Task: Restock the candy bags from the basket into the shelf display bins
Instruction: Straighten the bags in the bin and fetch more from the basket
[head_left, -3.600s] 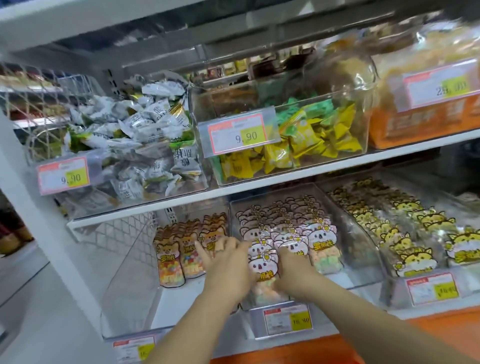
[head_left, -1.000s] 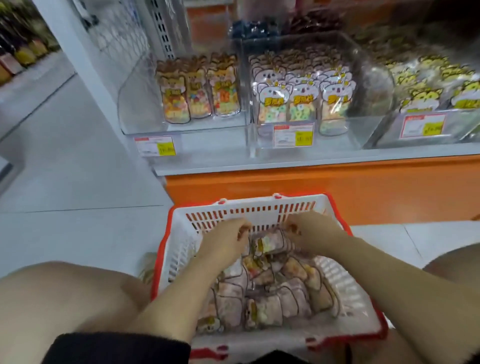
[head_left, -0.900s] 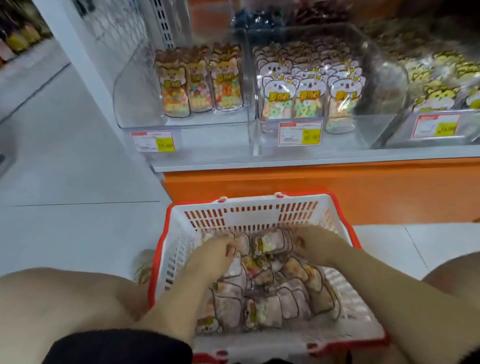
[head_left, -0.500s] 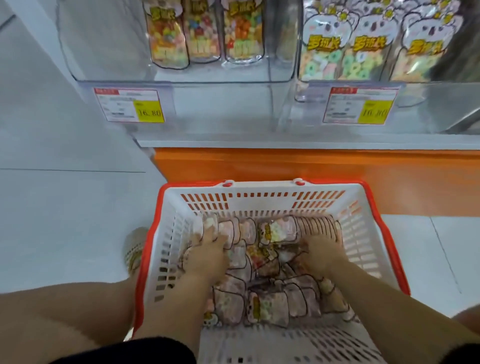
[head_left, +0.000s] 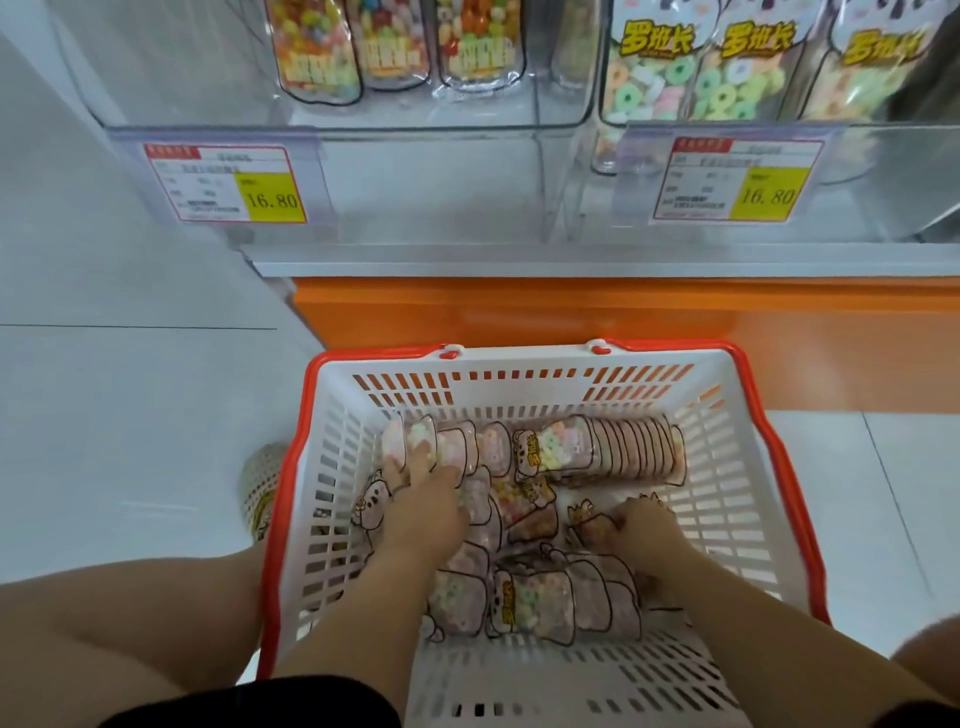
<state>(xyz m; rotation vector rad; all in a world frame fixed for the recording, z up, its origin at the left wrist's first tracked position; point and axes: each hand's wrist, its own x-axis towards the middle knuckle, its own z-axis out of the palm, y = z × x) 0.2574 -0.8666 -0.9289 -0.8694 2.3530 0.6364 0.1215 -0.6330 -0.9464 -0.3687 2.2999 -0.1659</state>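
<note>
— What is getting lost from view?

— The right hand (head_left: 641, 525) is curling down into the pile. Its fingertips are hiding among the candy bags (head_left: 550, 454), so I cannot tell whether it is clasping one. Both forearms are covering the bags nearest the body. Far beyond both hands, the display bins (head_left: 415, 171) are being cropped by the top edge, showing only the bottoms of the bags standing inside.

— And the left hand (head_left: 423, 504)?

— It is lying relaxed, fingers fairly straight, with the tips touching a pale bag just ahead of them. It is clasping nothing.

— How are the bags looking?

— They are clear pouches with dark outlines, showing pastel ring sweets and a yellow-lettered cartoon label. They are all sitting inside the white, red-rimmed basket (head_left: 519, 395). A tidy row is standing on edge just beyond the right hand, while loose ones are lying jumbled between and under both hands.
</note>
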